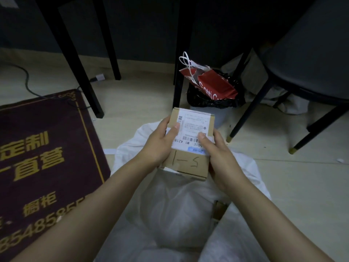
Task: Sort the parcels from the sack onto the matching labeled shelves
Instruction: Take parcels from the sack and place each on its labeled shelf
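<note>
Both sides of the cardboard parcel (188,168) are gripped, by the left hand (158,146) and the right hand (218,150), thumbs laid on its shipping label (194,123). It is held mid-frame above the white sack (179,205), face up, presumably so its handwritten code (186,163) can be read.

both hands (158,142) (217,148) grip (thumbs on top)
</note>
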